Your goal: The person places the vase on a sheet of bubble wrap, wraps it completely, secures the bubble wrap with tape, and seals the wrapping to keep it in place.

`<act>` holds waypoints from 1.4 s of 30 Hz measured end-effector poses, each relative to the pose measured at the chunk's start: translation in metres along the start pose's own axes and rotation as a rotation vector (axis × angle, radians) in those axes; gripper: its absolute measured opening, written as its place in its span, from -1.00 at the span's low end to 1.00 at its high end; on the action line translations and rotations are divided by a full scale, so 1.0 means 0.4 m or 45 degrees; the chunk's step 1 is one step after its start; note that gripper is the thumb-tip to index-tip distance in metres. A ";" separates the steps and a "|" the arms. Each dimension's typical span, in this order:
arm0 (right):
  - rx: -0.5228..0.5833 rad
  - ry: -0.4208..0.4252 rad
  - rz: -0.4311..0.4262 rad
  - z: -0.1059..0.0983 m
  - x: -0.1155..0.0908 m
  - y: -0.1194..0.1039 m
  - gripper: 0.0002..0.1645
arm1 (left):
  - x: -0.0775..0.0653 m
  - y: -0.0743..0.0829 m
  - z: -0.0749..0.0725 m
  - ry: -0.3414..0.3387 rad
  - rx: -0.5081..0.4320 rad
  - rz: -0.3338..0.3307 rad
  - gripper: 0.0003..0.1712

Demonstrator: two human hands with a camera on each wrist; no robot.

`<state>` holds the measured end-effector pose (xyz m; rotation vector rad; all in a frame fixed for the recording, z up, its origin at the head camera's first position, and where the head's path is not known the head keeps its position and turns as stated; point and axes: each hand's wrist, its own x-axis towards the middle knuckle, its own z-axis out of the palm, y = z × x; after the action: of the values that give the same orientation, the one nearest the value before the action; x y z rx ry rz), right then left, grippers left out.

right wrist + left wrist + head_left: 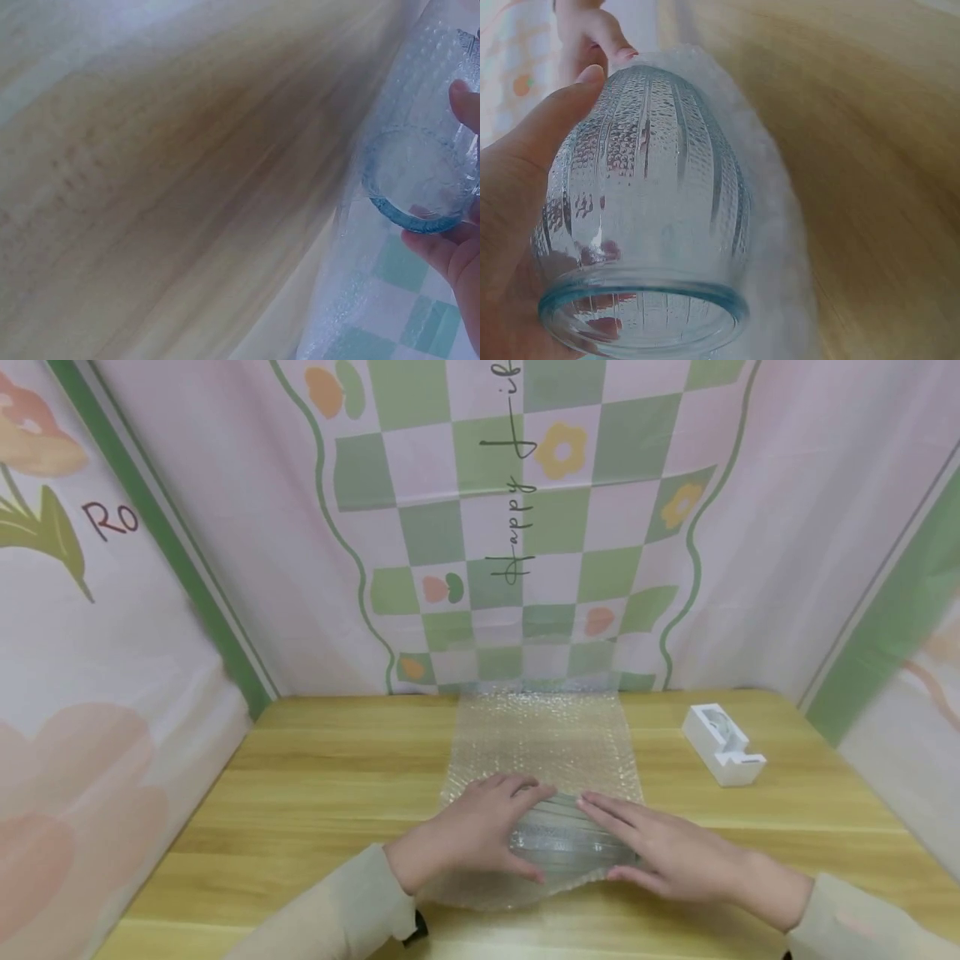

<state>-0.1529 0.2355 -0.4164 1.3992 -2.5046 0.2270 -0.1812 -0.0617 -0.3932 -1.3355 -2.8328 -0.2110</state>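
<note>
A clear ribbed glass vase (562,842) lies on its side on a sheet of bubble wrap (540,735), its mouth toward the left. My left hand (483,831) holds the mouth end, thumb and fingers spread round its side. In the left wrist view, the vase (649,202) shows its thick bluish rim close to the camera, with the left thumb along the body. My right hand (671,852) holds the base end between thumb and fingers. The round base (416,223) appears in the right wrist view beside the right hand's fingers (431,251).
A white tape dispenser (723,747) stands at the right on the wooden table (322,777). The bubble wrap runs from under the vase back to the table's far edge, where a green-checked curtain (510,527) hangs. More curtains hang at both sides.
</note>
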 end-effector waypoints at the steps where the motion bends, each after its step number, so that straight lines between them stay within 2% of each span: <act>1: -0.003 -0.001 -0.003 0.000 0.000 0.001 0.01 | -0.003 0.000 0.001 0.000 0.005 0.011 0.28; 6: -0.013 -0.010 -0.014 -0.002 0.002 0.004 0.00 | -0.023 0.010 0.001 -0.002 0.056 0.035 0.40; 13: -0.008 -0.030 -0.009 -0.009 0.008 0.007 0.00 | -0.058 0.042 0.013 -0.011 0.278 0.056 0.62; 17: -0.006 -0.034 -0.007 -0.010 0.009 0.009 0.01 | -0.068 0.057 0.017 -0.018 0.343 0.044 0.65; 20: -0.002 -0.033 -0.011 -0.009 0.009 0.011 0.01 | -0.067 0.061 0.022 -0.012 0.367 0.026 0.62; 24: 0.001 -0.031 -0.012 -0.007 0.011 0.014 0.00 | -0.059 0.056 0.030 0.026 0.381 0.029 0.45; 29: -0.005 -0.029 -0.005 -0.008 0.011 0.018 -0.01 | -0.052 0.044 0.031 0.097 0.317 0.070 0.22; 35: 0.000 -0.027 -0.002 -0.011 0.013 0.021 0.00 | -0.050 0.036 0.021 0.078 0.277 0.092 0.17; 39: 0.056 -0.058 0.076 -0.020 0.024 0.010 0.06 | -0.050 0.030 0.016 0.068 0.292 0.107 0.17; 42: 0.136 -0.114 0.180 -0.028 0.037 -0.010 0.20 | -0.053 0.026 0.016 0.064 0.292 0.123 0.17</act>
<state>-0.1554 0.2244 -0.4011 1.2981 -2.7049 0.3380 -0.1593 -0.0705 -0.3994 -1.3900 -2.6456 0.0776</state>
